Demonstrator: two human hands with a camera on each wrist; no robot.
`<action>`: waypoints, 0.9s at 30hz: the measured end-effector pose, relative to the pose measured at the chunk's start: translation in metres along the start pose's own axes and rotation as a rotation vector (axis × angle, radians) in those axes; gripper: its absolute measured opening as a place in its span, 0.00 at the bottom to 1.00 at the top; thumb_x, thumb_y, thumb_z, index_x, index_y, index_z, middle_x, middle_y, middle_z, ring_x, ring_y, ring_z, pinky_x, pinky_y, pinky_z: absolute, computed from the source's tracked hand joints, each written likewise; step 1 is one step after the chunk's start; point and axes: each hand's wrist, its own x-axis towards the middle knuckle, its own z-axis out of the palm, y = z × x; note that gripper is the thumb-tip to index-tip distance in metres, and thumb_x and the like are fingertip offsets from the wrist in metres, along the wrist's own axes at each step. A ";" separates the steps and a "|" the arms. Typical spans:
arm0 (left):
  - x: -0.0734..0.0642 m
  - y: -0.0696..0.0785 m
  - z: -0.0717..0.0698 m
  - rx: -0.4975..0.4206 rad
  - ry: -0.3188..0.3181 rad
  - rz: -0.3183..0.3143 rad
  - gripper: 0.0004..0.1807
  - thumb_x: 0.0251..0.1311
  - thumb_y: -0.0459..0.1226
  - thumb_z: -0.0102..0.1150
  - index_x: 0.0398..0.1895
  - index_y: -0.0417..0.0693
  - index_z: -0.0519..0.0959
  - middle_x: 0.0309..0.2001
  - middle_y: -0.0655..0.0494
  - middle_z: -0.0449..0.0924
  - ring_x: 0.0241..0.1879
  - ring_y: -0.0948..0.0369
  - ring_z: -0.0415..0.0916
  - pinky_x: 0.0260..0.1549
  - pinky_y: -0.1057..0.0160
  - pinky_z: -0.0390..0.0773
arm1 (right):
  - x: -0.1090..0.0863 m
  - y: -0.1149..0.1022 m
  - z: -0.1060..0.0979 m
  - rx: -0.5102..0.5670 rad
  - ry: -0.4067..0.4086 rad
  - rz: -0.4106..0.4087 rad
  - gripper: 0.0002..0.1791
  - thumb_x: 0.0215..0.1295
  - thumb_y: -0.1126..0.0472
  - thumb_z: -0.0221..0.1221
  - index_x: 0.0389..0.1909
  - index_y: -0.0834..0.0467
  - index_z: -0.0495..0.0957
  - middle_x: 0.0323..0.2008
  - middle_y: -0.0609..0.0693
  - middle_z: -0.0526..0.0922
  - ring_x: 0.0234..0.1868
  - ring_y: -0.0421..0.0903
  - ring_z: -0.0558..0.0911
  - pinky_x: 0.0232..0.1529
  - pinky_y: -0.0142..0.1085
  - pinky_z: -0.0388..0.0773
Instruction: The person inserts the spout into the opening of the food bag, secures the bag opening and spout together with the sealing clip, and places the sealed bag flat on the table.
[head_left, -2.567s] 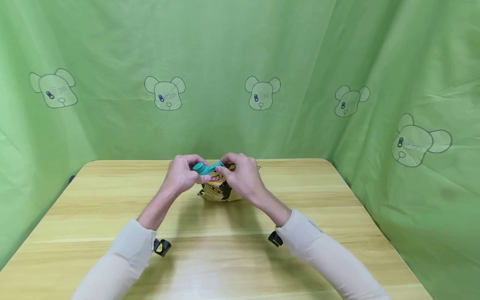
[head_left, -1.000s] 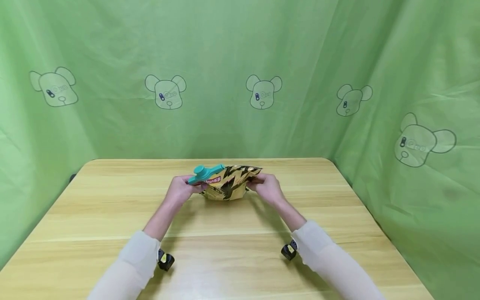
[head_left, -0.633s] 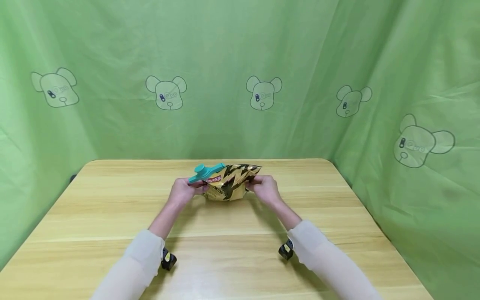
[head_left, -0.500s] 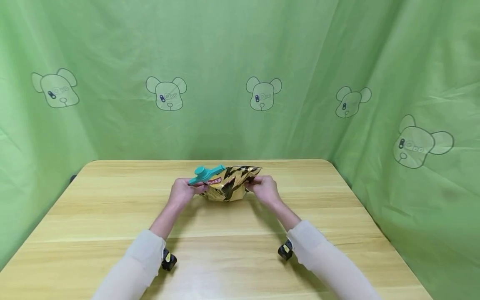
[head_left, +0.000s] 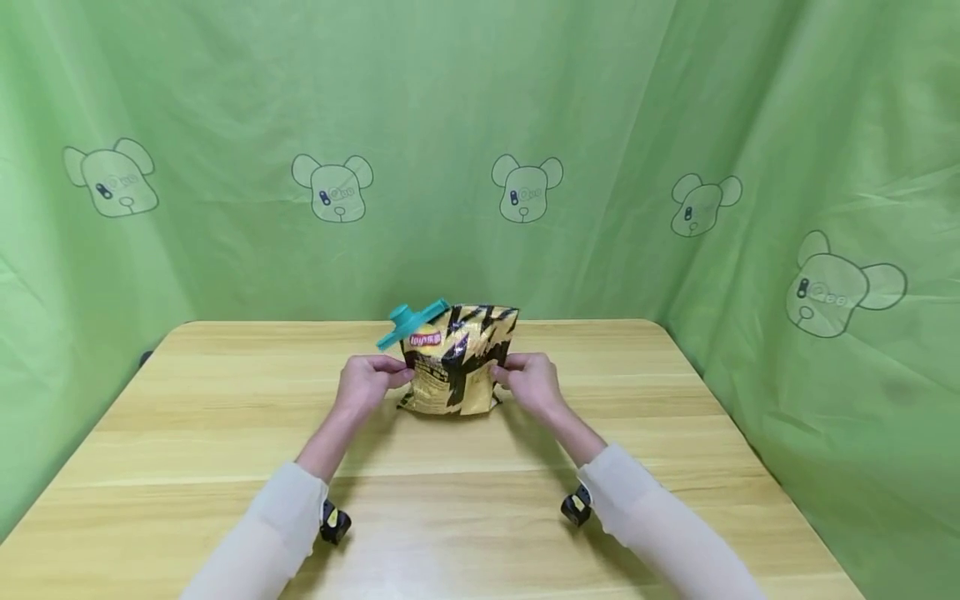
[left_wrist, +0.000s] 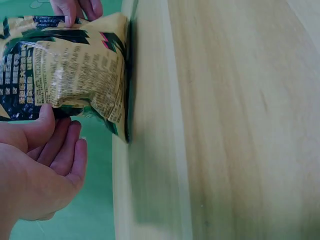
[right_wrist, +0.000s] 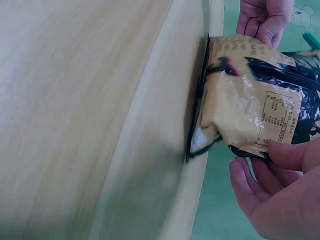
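Note:
A gold and black chip bag (head_left: 457, 367) stands upright on the table in the head view, its bottom edge on the wood. Across its upper left corner sits a teal bag clip (head_left: 412, 323) with a round knob, slanting up to the right. My left hand (head_left: 366, 385) pinches the bag's left side below the clip; in the left wrist view the thumb (left_wrist: 46, 120) lies on the printed face. On the opposite side my right hand (head_left: 532, 382) pinches the bag, and the right wrist view has its thumb (right_wrist: 287, 154) on the face, fingers behind.
The light wooden table (head_left: 450, 517) stretches toward me and to both sides. Green curtains (head_left: 427, 100) with bear-head drawings hang behind it and at the sides. Small black wrist cameras (head_left: 335, 523) hang below both sleeves.
Earlier both hands were at the clip; then they moved to the bag's sides. Over the last half second the bag's top has risen from a leaning position to upright, carrying the clip up.

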 end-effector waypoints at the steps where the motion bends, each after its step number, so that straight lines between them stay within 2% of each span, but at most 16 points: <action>1: -0.001 0.001 -0.001 0.016 -0.004 0.006 0.12 0.58 0.36 0.71 0.45 0.43 0.87 0.50 0.46 0.86 0.55 0.47 0.81 0.63 0.46 0.74 | -0.001 -0.001 -0.001 0.000 -0.005 0.001 0.08 0.67 0.60 0.65 0.40 0.60 0.88 0.40 0.61 0.89 0.38 0.55 0.84 0.35 0.35 0.79; 6: -0.005 0.005 -0.002 0.071 -0.014 -0.025 0.10 0.61 0.36 0.69 0.45 0.44 0.87 0.48 0.47 0.87 0.49 0.51 0.83 0.58 0.50 0.79 | -0.006 -0.008 -0.003 0.023 -0.017 0.017 0.06 0.66 0.62 0.66 0.34 0.61 0.87 0.33 0.58 0.88 0.35 0.59 0.86 0.43 0.50 0.85; 9: -0.007 0.005 -0.002 0.086 -0.035 -0.056 0.08 0.62 0.35 0.68 0.42 0.42 0.86 0.45 0.46 0.87 0.44 0.51 0.84 0.58 0.49 0.78 | -0.009 -0.009 -0.002 0.031 -0.023 0.016 0.07 0.66 0.64 0.66 0.30 0.63 0.86 0.29 0.56 0.88 0.30 0.57 0.86 0.42 0.51 0.86; 13: -0.012 0.004 -0.002 0.116 -0.079 -0.078 0.05 0.63 0.33 0.66 0.38 0.41 0.85 0.42 0.46 0.87 0.39 0.52 0.84 0.62 0.44 0.74 | -0.012 -0.008 0.000 0.012 -0.048 0.015 0.09 0.66 0.64 0.65 0.28 0.63 0.85 0.25 0.55 0.86 0.29 0.63 0.86 0.38 0.51 0.86; 16: -0.015 0.005 -0.003 0.115 -0.121 -0.088 0.04 0.64 0.33 0.64 0.37 0.40 0.84 0.41 0.47 0.86 0.37 0.54 0.84 0.61 0.44 0.75 | -0.012 -0.005 0.001 -0.008 -0.067 0.027 0.08 0.67 0.63 0.65 0.29 0.63 0.84 0.24 0.55 0.85 0.30 0.64 0.86 0.38 0.51 0.86; 22: -0.015 0.004 -0.004 0.075 -0.188 -0.101 0.07 0.67 0.33 0.61 0.42 0.36 0.81 0.39 0.44 0.86 0.34 0.54 0.87 0.55 0.51 0.81 | -0.013 -0.001 0.001 -0.016 -0.097 0.025 0.07 0.68 0.63 0.64 0.34 0.64 0.84 0.30 0.56 0.87 0.31 0.59 0.86 0.39 0.48 0.86; 27: -0.013 0.002 -0.006 0.020 -0.239 -0.100 0.13 0.69 0.35 0.60 0.49 0.32 0.78 0.41 0.41 0.86 0.34 0.56 0.87 0.49 0.53 0.85 | -0.016 -0.001 -0.002 -0.013 -0.157 0.030 0.09 0.68 0.62 0.63 0.42 0.65 0.82 0.36 0.57 0.86 0.37 0.59 0.87 0.46 0.49 0.85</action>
